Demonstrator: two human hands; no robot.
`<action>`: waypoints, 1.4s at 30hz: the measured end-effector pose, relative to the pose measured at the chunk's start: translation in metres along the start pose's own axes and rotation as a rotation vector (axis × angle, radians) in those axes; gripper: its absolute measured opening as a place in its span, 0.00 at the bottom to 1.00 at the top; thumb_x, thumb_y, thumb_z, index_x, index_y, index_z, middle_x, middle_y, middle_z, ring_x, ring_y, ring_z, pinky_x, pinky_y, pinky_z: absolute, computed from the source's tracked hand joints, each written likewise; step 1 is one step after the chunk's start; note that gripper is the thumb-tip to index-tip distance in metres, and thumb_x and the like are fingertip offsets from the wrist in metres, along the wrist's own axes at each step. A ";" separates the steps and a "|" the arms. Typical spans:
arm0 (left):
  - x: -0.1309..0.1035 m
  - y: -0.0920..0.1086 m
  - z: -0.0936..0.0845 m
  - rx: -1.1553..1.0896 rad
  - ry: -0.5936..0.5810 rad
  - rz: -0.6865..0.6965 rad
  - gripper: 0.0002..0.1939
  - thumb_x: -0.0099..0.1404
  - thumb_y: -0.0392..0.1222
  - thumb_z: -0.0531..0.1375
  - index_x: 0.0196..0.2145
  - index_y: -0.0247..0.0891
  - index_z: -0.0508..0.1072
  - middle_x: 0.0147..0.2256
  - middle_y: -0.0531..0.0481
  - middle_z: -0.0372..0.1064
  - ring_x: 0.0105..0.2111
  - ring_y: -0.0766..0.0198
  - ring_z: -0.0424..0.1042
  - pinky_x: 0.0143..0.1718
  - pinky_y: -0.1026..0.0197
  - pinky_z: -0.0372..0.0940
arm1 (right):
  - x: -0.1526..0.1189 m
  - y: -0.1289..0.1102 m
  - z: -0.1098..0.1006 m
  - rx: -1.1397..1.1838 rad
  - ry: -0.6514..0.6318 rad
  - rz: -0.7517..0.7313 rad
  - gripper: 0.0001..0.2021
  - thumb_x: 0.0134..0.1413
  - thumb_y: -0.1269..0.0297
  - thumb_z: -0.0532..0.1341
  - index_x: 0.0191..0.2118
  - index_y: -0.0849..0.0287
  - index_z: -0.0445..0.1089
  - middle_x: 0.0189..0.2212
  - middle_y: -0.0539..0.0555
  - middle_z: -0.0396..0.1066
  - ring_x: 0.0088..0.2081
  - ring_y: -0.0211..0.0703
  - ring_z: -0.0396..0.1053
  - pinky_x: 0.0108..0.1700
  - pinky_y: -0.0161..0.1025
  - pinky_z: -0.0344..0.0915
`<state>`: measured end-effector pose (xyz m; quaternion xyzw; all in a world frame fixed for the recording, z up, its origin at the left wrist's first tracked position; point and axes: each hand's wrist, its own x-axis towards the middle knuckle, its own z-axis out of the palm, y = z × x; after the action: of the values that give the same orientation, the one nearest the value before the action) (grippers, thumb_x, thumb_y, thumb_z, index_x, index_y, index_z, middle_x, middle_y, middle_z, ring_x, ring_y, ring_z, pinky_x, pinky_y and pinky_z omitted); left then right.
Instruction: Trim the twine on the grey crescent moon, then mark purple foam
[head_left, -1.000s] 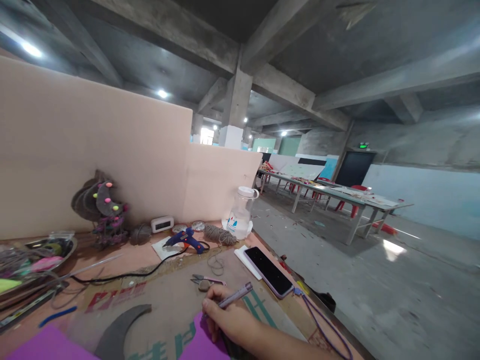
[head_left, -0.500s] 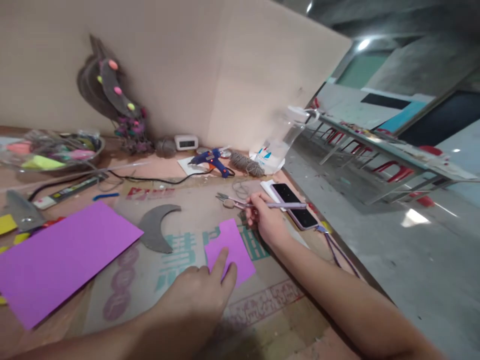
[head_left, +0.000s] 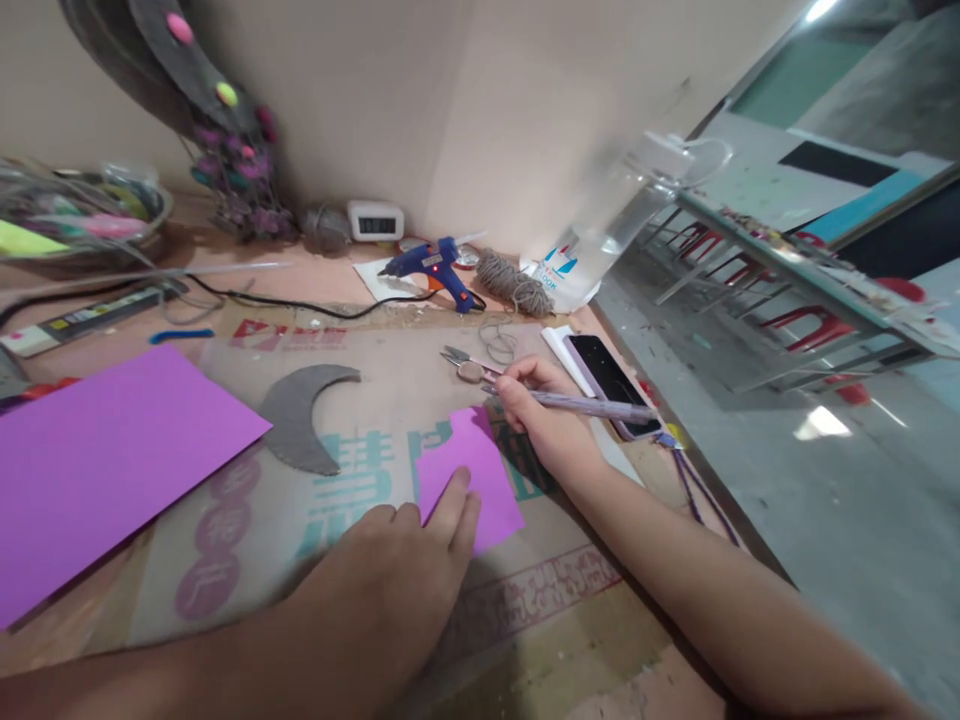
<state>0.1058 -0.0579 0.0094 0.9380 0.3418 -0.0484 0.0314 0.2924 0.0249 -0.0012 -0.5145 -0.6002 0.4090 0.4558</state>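
Observation:
A lavender pen (head_left: 592, 403) lies in the grip of my right hand (head_left: 551, 415), its tip pointing left above the cardboard. Just past those fingers is a small pair of scissors (head_left: 470, 371); whether the hand touches them I cannot tell. My left hand (head_left: 405, 560) rests its outstretched index and middle fingers on a small purple piece of paper (head_left: 491, 480) with a notched upper left corner. Farther left sit a grey crescent cutout (head_left: 292, 415) and a big purple sheet (head_left: 120, 460).
Printed cardboard (head_left: 360, 620) covers the table. Behind it are a blue glue gun (head_left: 431, 268), grey yarn (head_left: 514, 283), a white digital clock (head_left: 375, 221) and a clear bottle (head_left: 622, 215). A phone (head_left: 611, 380) lies at right, a filled bowl (head_left: 154, 220) at left.
The view has shifted closer and lower toward the table. My right hand still holds the pen near the purple piece, and my left fingers stay on it, now closer together.

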 end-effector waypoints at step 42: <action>-0.004 0.004 0.002 0.030 0.116 0.076 0.26 0.61 0.30 0.51 0.57 0.26 0.65 0.55 0.25 0.63 0.23 0.61 0.74 0.20 0.61 0.68 | -0.007 -0.001 0.028 -0.359 -0.101 -0.100 0.12 0.50 0.68 0.56 0.21 0.56 0.51 0.18 0.43 0.52 0.21 0.32 0.54 0.24 0.33 0.54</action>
<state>0.1051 -0.0638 0.0078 0.9519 0.3064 0.0025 -0.0007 0.2656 0.0169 -0.0082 -0.5360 -0.7102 0.2977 0.3459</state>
